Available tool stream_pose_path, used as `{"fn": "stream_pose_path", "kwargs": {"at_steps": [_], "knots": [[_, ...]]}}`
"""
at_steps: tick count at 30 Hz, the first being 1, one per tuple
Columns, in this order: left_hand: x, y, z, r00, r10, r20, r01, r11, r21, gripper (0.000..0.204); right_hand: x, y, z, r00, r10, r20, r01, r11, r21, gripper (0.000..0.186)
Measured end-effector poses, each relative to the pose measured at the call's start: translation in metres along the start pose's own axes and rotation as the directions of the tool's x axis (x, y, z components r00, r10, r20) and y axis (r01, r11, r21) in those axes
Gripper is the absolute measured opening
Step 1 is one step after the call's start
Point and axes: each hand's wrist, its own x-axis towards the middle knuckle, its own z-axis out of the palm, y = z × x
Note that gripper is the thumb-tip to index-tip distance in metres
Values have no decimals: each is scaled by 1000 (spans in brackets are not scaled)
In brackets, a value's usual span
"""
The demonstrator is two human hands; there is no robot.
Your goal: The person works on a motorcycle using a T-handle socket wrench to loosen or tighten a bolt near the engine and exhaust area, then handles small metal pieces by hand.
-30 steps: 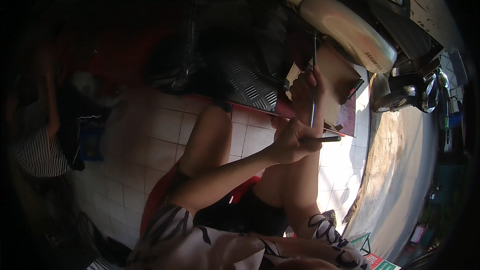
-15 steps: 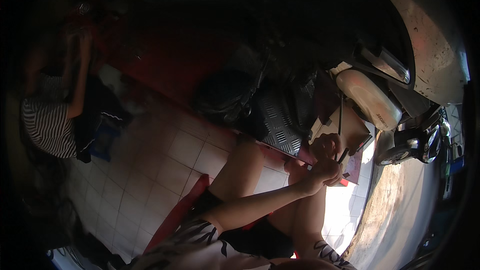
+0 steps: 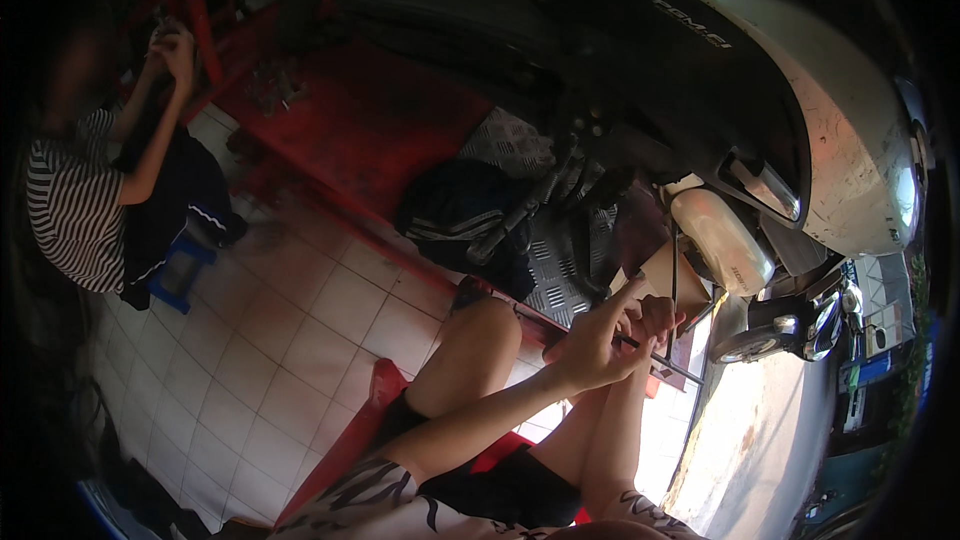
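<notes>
My left hand (image 3: 598, 345) and my right hand (image 3: 655, 318) are together in front of the scooter's rear end, fingers closed around a thin dark rod (image 3: 676, 371). Part of the rod shows between my hands and its end sticks out to the right; its exact kind is unclear. Just beyond my hands stand a thin upright dark bar (image 3: 673, 275) and a brown cardboard-like panel (image 3: 678, 268). The scooter's pale exhaust shield (image 3: 722, 240) lies slightly further off, apart from my hands.
A dark scooter body (image 3: 700, 70) rests above a red platform (image 3: 350, 130) with metal tread plate. A black bag-like bundle (image 3: 455, 210) lies on it. At left, a person in a striped shirt (image 3: 80, 210) sits on a blue stool (image 3: 183, 275). A red seat edge (image 3: 385, 385) is beside my leg.
The view has shifted and brightened. My hands have drawn closer together, and the dark rod now points to the lower right rather than upward. The person at left has kept sitting.
</notes>
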Motion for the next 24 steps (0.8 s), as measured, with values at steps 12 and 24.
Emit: {"fn": "stream_pose_path", "kwargs": {"at_steps": [12,24], "knots": [[-18,-4,-7,989,36,142,-92,908,408,7,5,-8,2,983,68,168,-76,996,40,32],[-30,8,17,963,-224,150,160,922,353,28,-2,-7,4,979,49,196,-59,997,46,28]]}}
